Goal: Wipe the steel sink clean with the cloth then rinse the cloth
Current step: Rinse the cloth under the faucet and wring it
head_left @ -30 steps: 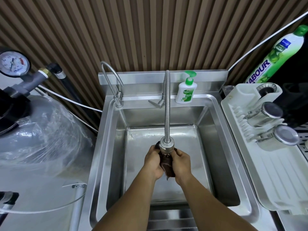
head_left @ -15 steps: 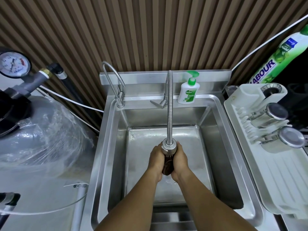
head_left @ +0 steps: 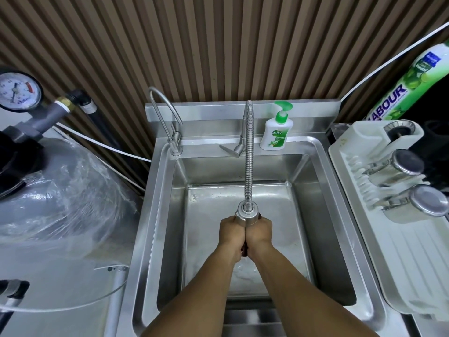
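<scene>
Over the middle of the steel sink [head_left: 323, 215], my left hand [head_left: 230, 233] and my right hand [head_left: 260, 233] are pressed together around a dark brown cloth [head_left: 244, 251]. Only a thin strip of the cloth shows between the heels of my hands. Both hands sit right under the spray head of the flexible steel faucet [head_left: 248, 166], which hides my fingertips. Water splashes on the sink floor below my wrists.
A small gooseneck tap [head_left: 167, 122] and a green-capped soap bottle [head_left: 275, 132] stand on the back ledge. At the right, a white drying rack [head_left: 401, 251] holds steel cups [head_left: 398, 166]. A plastic-wrapped tank [head_left: 56, 190] with a pressure gauge [head_left: 18, 91] stands left.
My hands have closed tighter together around the cloth, so much less of it shows. They stay under the faucet head.
</scene>
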Tool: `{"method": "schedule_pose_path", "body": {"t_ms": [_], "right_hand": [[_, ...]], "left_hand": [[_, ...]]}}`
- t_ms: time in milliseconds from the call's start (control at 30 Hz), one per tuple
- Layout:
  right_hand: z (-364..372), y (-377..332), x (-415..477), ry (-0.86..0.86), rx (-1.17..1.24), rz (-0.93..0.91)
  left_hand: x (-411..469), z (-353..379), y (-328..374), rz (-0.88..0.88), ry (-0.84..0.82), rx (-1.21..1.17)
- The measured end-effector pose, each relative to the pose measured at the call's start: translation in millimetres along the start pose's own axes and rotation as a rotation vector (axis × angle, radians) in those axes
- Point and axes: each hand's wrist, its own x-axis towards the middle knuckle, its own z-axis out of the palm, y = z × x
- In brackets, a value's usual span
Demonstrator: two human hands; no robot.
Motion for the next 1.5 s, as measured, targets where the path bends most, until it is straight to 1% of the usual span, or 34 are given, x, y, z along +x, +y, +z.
{"method": "schedule_pose_path", "body": {"t_ms": [100,200,267,300,367,433,500,567,700,767,867,967,1067,1200,1367,1500], "right_hand": [[-3,-2,2,-0.048,-0.048,-0.034],[-5,-5,1,-0.056,-0.086,-0.05],[-7,-11,-6,-0.098,-0.082,-0.039],[-9,-13,-8,-0.143,-0.052,-0.002],[-16,-15,-13,-0.197,0.002,0.066],[-22,-11,-12,-0.182,0.021,0.03],[-27,-2,-14,-0.157,0.056,-0.03],[-30,6,-14,-0.167,0.111,-0.037],[-32,8,-20,-0.179,0.278,0.077],[-32,7,-23,-0.171,0.332,0.097],[-28,3,-27,-0.171,0.338,0.081],[-19,1,-26,-0.177,0.271,0.018],[-10,0,-28,-0.16,0.201,-0.033],[-5,2,-24,-0.18,0.138,-0.033],[-6,-3,-15,-0.128,0.1,0.004],[-6,-10,-12,-0.097,0.037,-0.027]], "left_hand": [[1,0,1,-0.009,-0.003,0.009],[-2,0,4,-0.039,-0.032,0.008],[-4,0,4,-0.03,-0.036,-0.035],[-6,-1,4,-0.027,-0.033,-0.072],[-7,-5,3,-0.08,-0.011,-0.187],[-6,-9,2,-0.126,0.012,-0.264],[-8,-12,2,-0.133,0.012,-0.283],[-13,-14,3,-0.144,0.001,-0.312],[-14,-18,2,-0.148,-0.006,-0.335],[-12,-19,1,-0.145,-0.007,-0.329],[-8,-17,-2,-0.134,-0.022,-0.313],[-8,-11,-1,-0.145,-0.077,-0.283],[-9,-4,0,-0.111,-0.122,-0.144],[-4,-1,-1,-0.026,-0.036,-0.006],[0,2,-3,0.045,0.025,0.062],[2,5,1,0.069,0.045,0.075]]}}
